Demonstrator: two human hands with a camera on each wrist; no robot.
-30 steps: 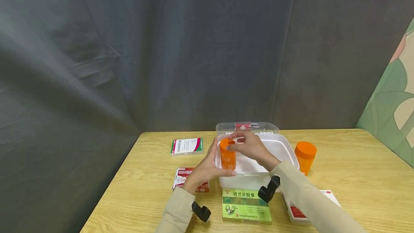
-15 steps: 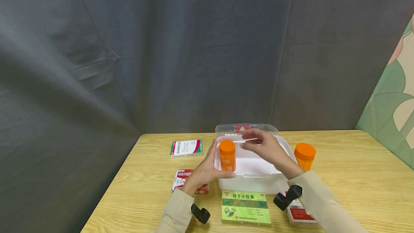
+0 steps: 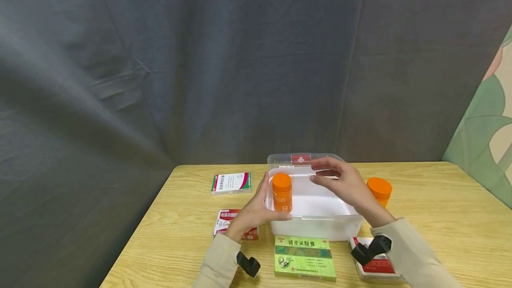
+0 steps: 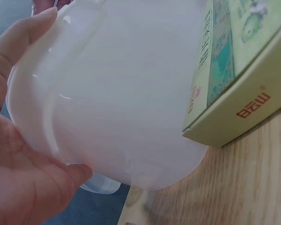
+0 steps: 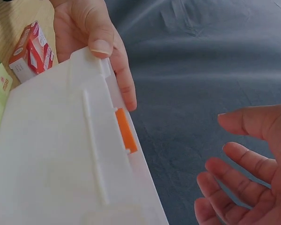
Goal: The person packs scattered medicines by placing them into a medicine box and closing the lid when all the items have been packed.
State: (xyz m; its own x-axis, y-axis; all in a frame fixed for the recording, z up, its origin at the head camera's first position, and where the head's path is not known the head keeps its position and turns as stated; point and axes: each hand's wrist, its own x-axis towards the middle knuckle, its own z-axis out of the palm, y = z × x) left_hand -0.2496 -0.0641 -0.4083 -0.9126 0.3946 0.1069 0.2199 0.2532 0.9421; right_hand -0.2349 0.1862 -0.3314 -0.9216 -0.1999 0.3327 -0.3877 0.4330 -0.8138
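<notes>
My left hand (image 3: 256,210) grips the near left corner of a white plastic first-aid box (image 3: 328,228), its thumb on the front rim and its fingers along the left side. In the left wrist view the white wall (image 4: 117,93) lies beside those fingers. An orange pill bottle (image 3: 282,194) with an orange cap stands upright inside the box at the left. Over the box's right part, my right hand (image 3: 348,186) is raised, holding nothing. Its fingers (image 5: 239,183) are spread and apart from the box in the right wrist view.
A clear lid (image 3: 280,160) with a red cross label stands behind the box. Another orange bottle (image 3: 380,188) is at its right. Medicine boxes lie around: green (image 3: 304,257), red-and-white at left (image 3: 228,221) and right (image 3: 376,263), white (image 3: 232,181) farther back.
My right hand has let go of the orange pill bottle's cap and moved right, away from it. The left hand and the bottle have stayed in place.
</notes>
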